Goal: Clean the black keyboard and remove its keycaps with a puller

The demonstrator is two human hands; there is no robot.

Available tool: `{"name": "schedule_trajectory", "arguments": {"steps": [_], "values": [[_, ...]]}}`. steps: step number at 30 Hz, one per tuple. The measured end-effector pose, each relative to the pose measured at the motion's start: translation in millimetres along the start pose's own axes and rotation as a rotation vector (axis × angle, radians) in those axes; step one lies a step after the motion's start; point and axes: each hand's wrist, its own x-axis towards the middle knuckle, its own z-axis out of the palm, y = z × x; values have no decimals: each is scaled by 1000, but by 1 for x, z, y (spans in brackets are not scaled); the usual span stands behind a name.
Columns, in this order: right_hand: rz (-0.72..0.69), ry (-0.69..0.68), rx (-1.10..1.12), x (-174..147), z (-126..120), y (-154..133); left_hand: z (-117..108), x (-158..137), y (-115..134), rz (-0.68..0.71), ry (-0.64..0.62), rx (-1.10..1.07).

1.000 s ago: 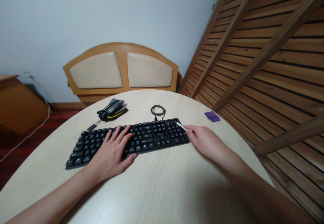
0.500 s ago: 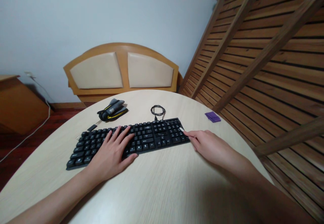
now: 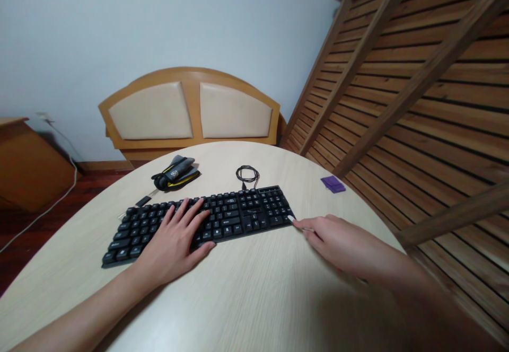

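Observation:
A black keyboard [image 3: 222, 219] lies at a slant across the light round table. My left hand [image 3: 177, 238] rests on it, fingers spread over the middle keys and the thumb at the front edge. At the keyboard's right end, my right hand [image 3: 322, 235] pinches a white-tipped cotton swab [image 3: 291, 218], most of it hidden by the fingers. Its tip is by the lower right corner of the number pad. The keyboard's coiled black cable [image 3: 247, 173] lies behind it.
Grey, black and yellow folded fabric [image 3: 177, 173], perhaps gloves, lies at the back left. Next to it is a small black-ended tool [image 3: 143, 201]. A folded purple cloth [image 3: 333, 184] sits near the right edge of the round table [image 3: 254, 299]. Wooden slats [image 3: 397, 119] rise on the right.
My right hand has moved toward me and slightly right, bringing the swab's tip from the number pad keys down to the corner. My left hand has stayed in place on the keyboard.

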Motion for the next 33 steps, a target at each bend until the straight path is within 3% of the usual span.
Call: {"name": "schedule_trajectory", "arguments": {"steps": [14, 20, 23, 26, 33], "values": [[55, -1, -17, -3, -6, -3, -2, 0, 0, -1, 6, -9], [20, 207, 192, 19, 2, -1, -1, 0, 1, 2, 0, -12], [-59, 209, 323, 37, 16, 7, -3, 0, 1, 4, 1, -10], [-49, 266, 379, 50, 29, 14, -4, 0, 1, 4, 4, -16], [-69, 447, 260, 61, 42, 20, -2, 0, 0, 5, -18, -8]]}}
